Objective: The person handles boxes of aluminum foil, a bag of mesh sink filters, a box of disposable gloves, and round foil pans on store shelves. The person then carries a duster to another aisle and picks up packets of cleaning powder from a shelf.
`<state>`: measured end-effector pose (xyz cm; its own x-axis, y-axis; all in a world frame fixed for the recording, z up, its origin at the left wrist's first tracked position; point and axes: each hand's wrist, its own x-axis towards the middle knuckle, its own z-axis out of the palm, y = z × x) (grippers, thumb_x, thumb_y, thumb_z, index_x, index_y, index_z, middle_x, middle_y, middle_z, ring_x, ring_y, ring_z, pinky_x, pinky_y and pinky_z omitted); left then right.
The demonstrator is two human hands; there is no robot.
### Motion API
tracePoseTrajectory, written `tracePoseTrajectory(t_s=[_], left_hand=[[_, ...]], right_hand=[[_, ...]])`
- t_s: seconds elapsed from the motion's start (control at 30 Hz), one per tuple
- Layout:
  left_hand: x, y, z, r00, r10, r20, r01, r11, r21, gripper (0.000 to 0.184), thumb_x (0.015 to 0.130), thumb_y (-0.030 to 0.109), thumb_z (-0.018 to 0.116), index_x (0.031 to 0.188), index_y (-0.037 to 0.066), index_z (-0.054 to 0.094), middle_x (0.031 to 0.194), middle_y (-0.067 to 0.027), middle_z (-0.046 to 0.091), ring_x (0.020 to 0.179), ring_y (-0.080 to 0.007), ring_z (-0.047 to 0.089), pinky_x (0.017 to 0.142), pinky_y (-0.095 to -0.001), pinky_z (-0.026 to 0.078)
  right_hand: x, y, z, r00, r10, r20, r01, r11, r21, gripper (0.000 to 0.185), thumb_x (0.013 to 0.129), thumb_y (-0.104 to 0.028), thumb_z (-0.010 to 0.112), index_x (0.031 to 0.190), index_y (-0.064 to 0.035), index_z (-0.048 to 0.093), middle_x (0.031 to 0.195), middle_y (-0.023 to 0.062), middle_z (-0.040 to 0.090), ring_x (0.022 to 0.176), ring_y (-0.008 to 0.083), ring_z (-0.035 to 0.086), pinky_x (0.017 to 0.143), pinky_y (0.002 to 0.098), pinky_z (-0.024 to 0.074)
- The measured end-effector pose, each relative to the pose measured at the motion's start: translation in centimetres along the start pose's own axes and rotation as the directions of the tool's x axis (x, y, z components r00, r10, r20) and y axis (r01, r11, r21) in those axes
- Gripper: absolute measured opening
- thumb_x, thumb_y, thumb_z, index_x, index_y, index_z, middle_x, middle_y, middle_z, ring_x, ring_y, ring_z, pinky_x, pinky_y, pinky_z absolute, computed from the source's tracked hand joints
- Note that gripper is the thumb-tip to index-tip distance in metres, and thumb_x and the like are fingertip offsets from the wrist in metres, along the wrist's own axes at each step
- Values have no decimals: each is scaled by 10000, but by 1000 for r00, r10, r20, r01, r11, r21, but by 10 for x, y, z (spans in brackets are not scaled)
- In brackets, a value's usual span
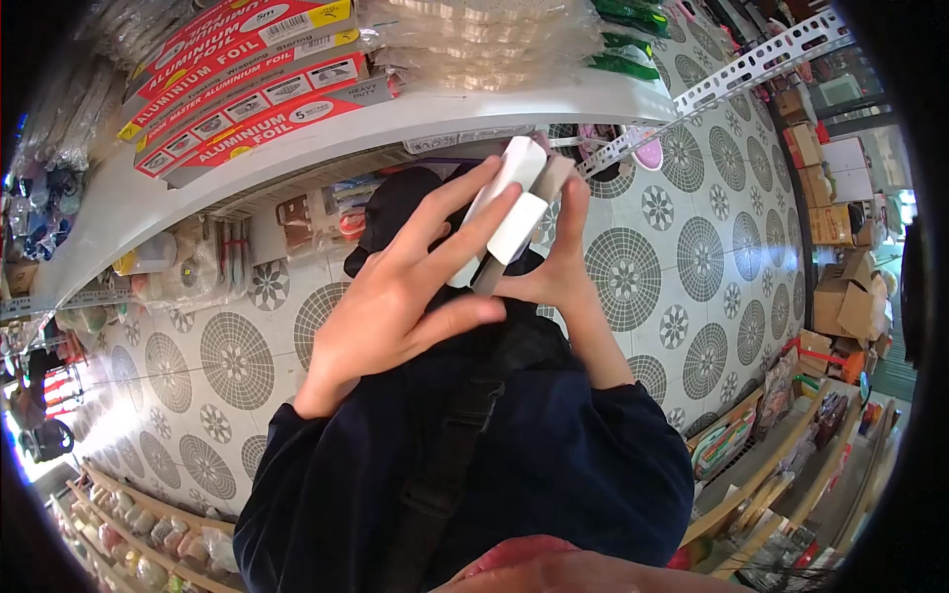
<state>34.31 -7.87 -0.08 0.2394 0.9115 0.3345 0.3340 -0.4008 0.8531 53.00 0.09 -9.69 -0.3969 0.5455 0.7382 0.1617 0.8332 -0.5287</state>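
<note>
Two small white boxes are held together in front of my chest. The longer white box (pixel 506 176) lies on the left, and a shorter white box (pixel 517 229) with a grey side is to its right. My left hand (pixel 405 272) has its fingertips laid over the white boxes, its thumb pointing right below them. On the far side, my right hand (pixel 559 247) grips the grey-sided box between thumb and fingers. The undersides of the boxes are hidden.
A white shelf (pixel 435 111) above my hands carries aluminium foil boxes (pixel 257 89) and clear-wrapped packs (pixel 474 44). A perforated metal post (pixel 761 61) stands at the right. Cardboard boxes (pixel 840 296) and wooden racks (pixel 761 474) line the right side.
</note>
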Motion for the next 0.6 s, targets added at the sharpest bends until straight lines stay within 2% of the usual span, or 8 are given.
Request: tracePoseTrajectory(t_s=[0.07, 0.1, 0.2, 0.3, 0.4, 0.43, 0.53, 0.6], left_hand=[[-1, -11, 2, 998, 58, 34, -59, 998, 37, 516, 873, 87, 578, 1374, 113, 456, 1438, -157, 368, 1285, -351, 411, 1019, -405, 395], [-1, -17, 2, 991, 118, 65, -126, 984, 130, 531, 889, 63, 538, 1402, 113, 413, 1472, -146, 331, 1308, -352, 387, 1036, -412, 374], [1, -8, 11, 1000, 1, 21, -6, 971, 239, 536, 884, 53, 538, 1403, 89, 406, 1490, -151, 302, 1321, -350, 376, 1050, -414, 351], [0, -14, 17, 993, -90, -73, 97, 990, 101, 516, 873, 3, 522, 1378, 73, 443, 1496, -174, 283, 1327, -340, 376, 1054, -416, 343], [2, -7, 11, 998, -60, -34, 60, 998, -3, 564, 853, -48, 506, 1394, 88, 426, 1500, -184, 269, 1330, -326, 380, 1038, -427, 361], [1, -3, 10, 998, -66, -10, 66, 998, -21, 611, 827, -89, 504, 1403, 95, 418, 1505, -187, 257, 1316, -329, 402, 1008, -416, 396], [-3, 0, 13, 997, -69, -36, 67, 997, -49, 638, 806, -96, 527, 1402, 108, 425, 1505, -194, 249, 1288, -344, 433, 979, -393, 428], [-4, 0, 12, 996, -73, -44, 71, 996, -52, 655, 787, -101, 544, 1392, 131, 447, 1501, -198, 252, 1253, -345, 467, 947, -381, 458]], right_hand=[[-2, 6, 3, 996, -75, -42, 75, 997, 1, 1255, 500, -250, 884, 1486, -233, 108, 1394, 244, 289, 1264, 425, 361, 989, 507, 365], [3, -1, -1, 997, -72, -16, 72, 996, -44, 1245, 513, -262, 881, 1485, -258, 103, 1393, 246, 278, 1254, 435, 363, 978, 519, 368], [6, 0, 0, 995, -90, -44, 84, 988, -127, 1237, 519, -267, 876, 1485, -257, 104, 1392, 251, 281, 1247, 427, 373, 965, 523, 364], [6, 1, 0, 990, -136, -49, 125, 975, -186, 1225, 526, -274, 872, 1485, -260, 109, 1392, 247, 282, 1236, 426, 381, 948, 528, 356], [1, -4, -5, 986, -147, -77, 125, 964, -233, 1215, 531, -291, 867, 1483, -271, 114, 1389, 242, 289, 1226, 428, 388, 933, 529, 353], [-1, -2, -6, 976, -199, -88, 169, 949, -266, 1197, 542, -317, 862, 1481, -283, 120, 1385, 236, 297, 1213, 431, 395, 924, 536, 355], [-1, -8, -1, 958, -219, -188, 161, 946, -280, 1113, 583, -382, 851, 1465, -308, 177, 1371, 222, 319, 1194, 410, 410, 916, 532, 352], [-2, -9, -2, 953, -241, -182, 179, 936, -304, 1056, 606, -418, 836, 1452, -319, 211, 1360, 217, 336, 1190, 405, 413, 916, 526, 353]])
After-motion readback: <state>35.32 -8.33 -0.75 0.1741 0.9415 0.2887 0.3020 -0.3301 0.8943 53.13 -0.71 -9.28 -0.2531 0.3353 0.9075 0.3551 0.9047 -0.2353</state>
